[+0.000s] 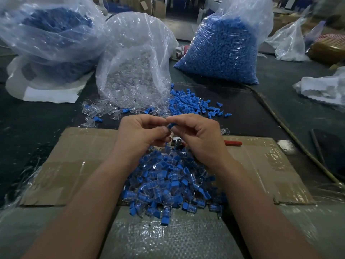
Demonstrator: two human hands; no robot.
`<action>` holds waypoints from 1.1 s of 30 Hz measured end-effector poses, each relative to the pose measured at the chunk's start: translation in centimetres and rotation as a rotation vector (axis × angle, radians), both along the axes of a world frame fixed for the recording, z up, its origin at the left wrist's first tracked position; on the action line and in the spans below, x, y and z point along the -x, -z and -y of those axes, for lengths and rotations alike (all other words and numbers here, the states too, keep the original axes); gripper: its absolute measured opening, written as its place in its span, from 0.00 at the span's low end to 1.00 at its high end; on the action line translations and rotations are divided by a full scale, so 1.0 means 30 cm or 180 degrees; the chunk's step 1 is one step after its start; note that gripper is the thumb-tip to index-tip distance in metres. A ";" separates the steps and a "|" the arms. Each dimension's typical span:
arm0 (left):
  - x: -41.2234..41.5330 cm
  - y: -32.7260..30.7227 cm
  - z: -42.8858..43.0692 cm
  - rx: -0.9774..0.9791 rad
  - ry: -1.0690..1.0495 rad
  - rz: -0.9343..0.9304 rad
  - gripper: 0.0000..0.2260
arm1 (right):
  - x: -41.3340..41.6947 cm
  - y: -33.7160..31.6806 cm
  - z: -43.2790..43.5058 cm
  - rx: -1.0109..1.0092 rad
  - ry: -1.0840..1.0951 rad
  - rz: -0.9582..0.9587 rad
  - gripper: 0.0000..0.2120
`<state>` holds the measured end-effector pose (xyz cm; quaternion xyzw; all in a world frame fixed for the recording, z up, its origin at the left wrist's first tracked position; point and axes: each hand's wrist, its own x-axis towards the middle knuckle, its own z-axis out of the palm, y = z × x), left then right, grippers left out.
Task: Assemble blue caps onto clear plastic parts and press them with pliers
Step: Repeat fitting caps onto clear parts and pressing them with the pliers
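The left hand (141, 131) and right hand (197, 136) meet fingertip to fingertip, both pinching a blue cap (171, 125). I cannot tell whether a clear part sits in the left pinch. So small a piece could seat crooked, or slip and fall into the pile of finished pieces (168, 182) directly beneath the hands, where it would be lost. The pliers (233, 143) lie under the right hand, partly hidden; a blind reach for them could scatter the pile.

Dark worktop (28, 128); taped flattened cardboard sheet (74, 165) on it; cardboard boxes (160, 8) far back; dim light.
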<state>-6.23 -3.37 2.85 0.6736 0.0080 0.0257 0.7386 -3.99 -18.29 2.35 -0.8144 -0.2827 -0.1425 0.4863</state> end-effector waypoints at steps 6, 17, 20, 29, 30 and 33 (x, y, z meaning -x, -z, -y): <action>0.005 -0.002 0.007 -0.0206 -0.0081 0.0153 0.08 | 0.010 -0.007 -0.001 0.0153 0.0329 0.0316 0.10; 0.010 -0.005 0.006 -0.0386 -0.0156 0.0262 0.08 | 0.020 -0.022 -0.002 0.0102 0.0273 -0.0189 0.06; 0.005 -0.005 0.004 -0.0342 -0.0118 0.0229 0.09 | 0.020 -0.023 0.000 -0.0039 0.0132 -0.0347 0.07; 0.006 -0.011 -0.001 -0.0173 0.0103 0.0178 0.08 | 0.018 -0.021 0.005 -0.0110 -0.0113 -0.0208 0.09; 0.005 -0.013 -0.001 -0.0130 0.0103 0.0172 0.08 | 0.019 -0.021 0.005 -0.0132 -0.0149 -0.0257 0.11; 0.006 -0.014 -0.001 -0.0051 0.0140 0.0134 0.08 | 0.022 -0.020 0.006 -0.0181 -0.0170 -0.0201 0.12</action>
